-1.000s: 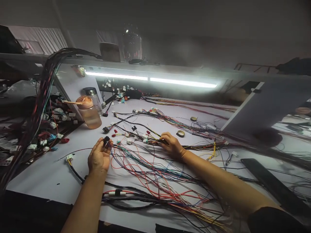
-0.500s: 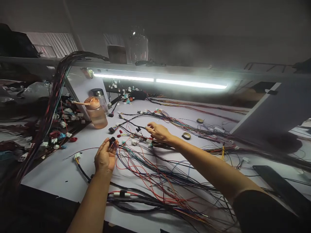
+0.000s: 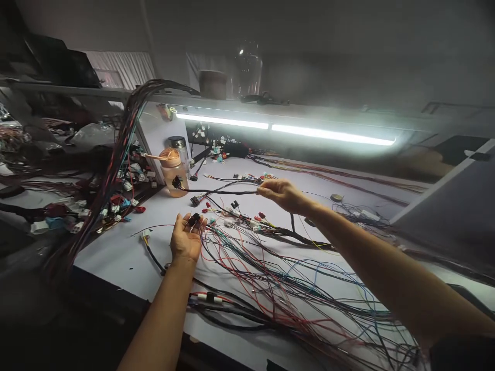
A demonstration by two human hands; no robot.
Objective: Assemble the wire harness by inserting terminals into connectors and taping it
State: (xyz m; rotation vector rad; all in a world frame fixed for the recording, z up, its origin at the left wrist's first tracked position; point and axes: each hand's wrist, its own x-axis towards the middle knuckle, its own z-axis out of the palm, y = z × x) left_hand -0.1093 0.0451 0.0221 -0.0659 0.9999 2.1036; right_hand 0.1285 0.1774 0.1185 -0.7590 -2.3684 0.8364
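Observation:
My left hand [image 3: 187,241] is palm up, its fingers curled round a black connector [image 3: 194,219] with thin wires running from it. Farther back, my right hand [image 3: 284,196] pinches a black taped cable branch [image 3: 224,192] and holds it raised above the table. The branch stretches leftward to a black plug [image 3: 177,182], which appears in front of the peach-lidded bottle [image 3: 170,167]. Between my hands lie several small red, white and black connectors, among them a white one [image 3: 255,224]. Loose red, blue and green wires [image 3: 278,278] spread over the white table to the right.
A dark-lidded bottle [image 3: 181,149] stands behind the peach one. At left, a thick wire bundle [image 3: 129,123] hangs from the shelf [image 3: 309,105]. A lit tube [image 3: 328,135] runs below that shelf. A tape roll [image 3: 336,198] sits at the back right.
My right hand has lifted the black cable branch off the table, bringing its plug up before the bottle. My left hand still holds its connector. The view has shifted, so most things appear farther right.

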